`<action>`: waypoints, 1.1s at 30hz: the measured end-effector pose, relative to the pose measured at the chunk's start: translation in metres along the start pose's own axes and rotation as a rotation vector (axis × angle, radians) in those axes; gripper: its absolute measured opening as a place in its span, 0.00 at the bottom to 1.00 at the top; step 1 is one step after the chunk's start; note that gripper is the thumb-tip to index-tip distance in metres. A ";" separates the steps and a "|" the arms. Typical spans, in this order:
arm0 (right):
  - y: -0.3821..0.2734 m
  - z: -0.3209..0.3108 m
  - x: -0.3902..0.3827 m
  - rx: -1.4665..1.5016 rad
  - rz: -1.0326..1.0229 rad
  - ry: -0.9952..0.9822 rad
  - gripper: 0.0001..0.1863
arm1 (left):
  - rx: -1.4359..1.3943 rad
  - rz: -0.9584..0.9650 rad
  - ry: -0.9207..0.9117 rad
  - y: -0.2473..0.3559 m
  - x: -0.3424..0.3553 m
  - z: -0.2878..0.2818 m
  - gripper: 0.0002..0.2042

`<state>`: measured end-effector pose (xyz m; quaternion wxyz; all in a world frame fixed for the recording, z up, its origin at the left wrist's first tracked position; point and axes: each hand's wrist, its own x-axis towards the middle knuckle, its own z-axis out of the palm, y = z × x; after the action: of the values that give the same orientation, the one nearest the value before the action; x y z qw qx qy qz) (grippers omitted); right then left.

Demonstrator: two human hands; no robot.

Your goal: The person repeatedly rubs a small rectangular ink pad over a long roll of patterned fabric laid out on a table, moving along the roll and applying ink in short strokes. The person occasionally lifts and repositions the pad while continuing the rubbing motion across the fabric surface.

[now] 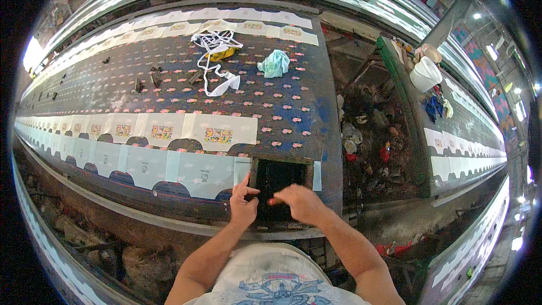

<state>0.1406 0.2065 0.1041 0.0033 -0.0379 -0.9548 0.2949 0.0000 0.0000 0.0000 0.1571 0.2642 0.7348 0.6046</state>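
Observation:
A dark screen-printing frame (pixel 310 176) with wooden sides lies on the near edge of the long table, over the row of pale fabric pieces. My left hand (pixel 244 203) grips its left side, one finger stretched along the edge and others bent over it. Above the frame's black inside, my right hand (pixel 303 203) is closed, with a small reddish bit at the fingertips. What it holds is too dark to make out. Left of the frame, pale blue-white pieces (pixel 220 175) with small grey prints lie in a row. Behind them run cream pieces (pixel 240 130) with colourful prints.
On the patterned tabletop (pixel 248 104) lie tangled white straps (pixel 217 42), a yellow item (pixel 223 53), a crumpled mint cloth (pixel 274 64) and small dark blocks (pixel 155 76). Right of the table is a littered gap (pixel 375 135), then another table with a white bucket (pixel 425 74).

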 end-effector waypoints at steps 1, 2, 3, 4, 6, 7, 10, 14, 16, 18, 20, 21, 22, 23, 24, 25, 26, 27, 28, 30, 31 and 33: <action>0.002 -0.008 0.013 0.020 -0.010 0.050 0.21 | 0.002 -0.008 -0.002 0.002 0.003 0.000 0.16; 0.008 -0.009 0.024 0.010 0.000 0.193 0.22 | 0.003 -0.016 -0.004 0.004 0.005 0.000 0.16; 0.010 -0.003 0.028 -0.028 -0.003 0.257 0.23 | 0.031 -0.019 -0.004 0.008 -0.004 -0.005 0.16; 0.015 -0.002 0.036 -0.083 -0.005 0.324 0.23 | 0.046 -0.013 -0.003 0.010 -0.005 -0.007 0.16; 0.012 0.003 0.038 -0.170 0.010 0.375 0.24 | 0.057 -0.006 0.001 0.010 -0.006 -0.008 0.16; 0.007 0.006 0.034 -0.179 -0.009 0.362 0.23 | 0.054 -0.007 0.004 0.009 -0.006 -0.008 0.16; -0.025 0.011 0.006 -0.185 0.030 0.205 0.25 | 0.056 0.005 0.025 0.006 -0.005 -0.006 0.15; -0.043 0.040 -0.039 -0.182 -0.034 0.177 0.26 | 0.050 -0.032 0.012 0.003 -0.003 -0.003 0.14; -0.050 0.047 -0.052 -0.180 -0.031 0.180 0.26 | 0.089 0.041 0.034 0.001 -0.002 -0.001 0.14; -0.051 0.049 -0.059 -0.174 -0.031 0.140 0.25 | 0.075 0.053 0.047 0.006 -0.001 0.001 0.14; -0.052 0.050 -0.065 -0.163 -0.037 0.131 0.25 | -0.005 -0.040 0.036 0.017 0.002 0.000 0.14; -0.053 0.052 -0.068 -0.155 -0.046 0.140 0.25 | -0.021 0.004 0.053 0.015 0.001 0.000 0.14; -0.055 0.052 -0.070 -0.146 -0.054 0.149 0.25 | -0.037 0.048 0.070 0.010 0.001 -0.002 0.14; -0.055 0.050 -0.073 -0.149 -0.109 0.218 0.26 | -0.053 0.092 0.088 0.007 0.002 -0.006 0.14; -0.057 0.044 -0.076 -0.148 -0.161 0.285 0.26 | -0.105 0.049 0.116 0.010 0.003 -0.015 0.14; -0.058 0.039 -0.080 -0.150 -0.217 0.352 0.27 | -0.156 0.078 0.209 0.014 0.006 -0.022 0.15; -0.061 0.034 -0.086 -0.120 -0.213 0.414 0.26 | -0.220 0.043 0.258 0.016 0.008 -0.040 0.17; -0.063 0.028 -0.092 -0.087 -0.212 0.478 0.25 | -0.281 0.011 0.310 0.017 0.011 -0.065 0.18; -0.063 0.024 -0.098 -0.059 -0.209 0.543 0.25 | -0.286 0.025 0.373 0.011 0.014 -0.094 0.19; -0.053 0.023 -0.110 -0.047 -0.151 0.613 0.24 | -0.243 -0.051 0.533 0.005 0.014 -0.156 0.21; -0.049 0.023 -0.115 -0.040 -0.123 0.645 0.23 | -0.234 -0.096 0.614 0.016 0.010 -0.179 0.21; -0.042 0.025 -0.120 -0.049 -0.059 0.663 0.20 | -0.262 -0.135 0.764 0.045 0.000 -0.220 0.21</action>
<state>0.2570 0.1484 0.1091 0.3216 -0.1041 -0.9092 0.2431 -0.1116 -0.1714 0.0916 -0.0554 -0.0504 0.6727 0.7361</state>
